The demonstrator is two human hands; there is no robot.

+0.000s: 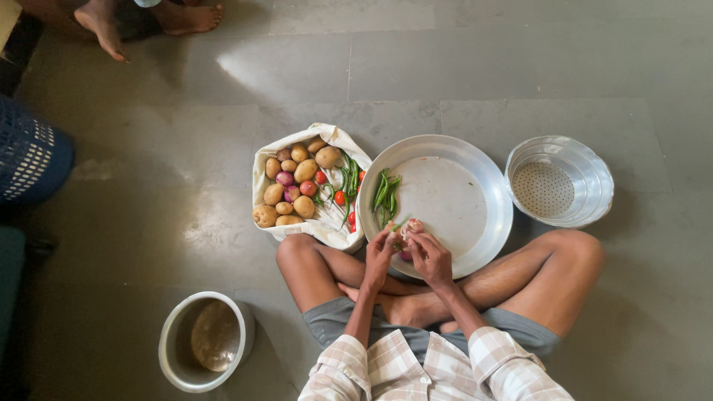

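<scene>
On the floor: a person sits cross-legged on grey tiles, both hands raised over the near rim of a wide steel plate (475, 167).
Left hand (380, 252): fingers curled, pinching the small pale bulb (411, 228), likely garlic or a little onion, from its left side.
Right hand (431, 256): fingers closed on the same bulb from the right and below; both hands are equally near, fingertips meeting on it.
Bulb's place: held just above the plate's near-left rim, not resting on it.
Bulb's axis: too small and covered by fingers to tell which way it points.
Green chillies (386, 194): a small bunch on the plate's left edge, just beyond the hands, long axes running away from the person.
Cloth bag (330, 226): left of the plate, touching it, holding potatoes (304, 171), red onions and tomatoes.
Perforated steel bowl (558, 180): right of the plate, near it.
Steel pot (204, 340): by the left knee.
</scene>
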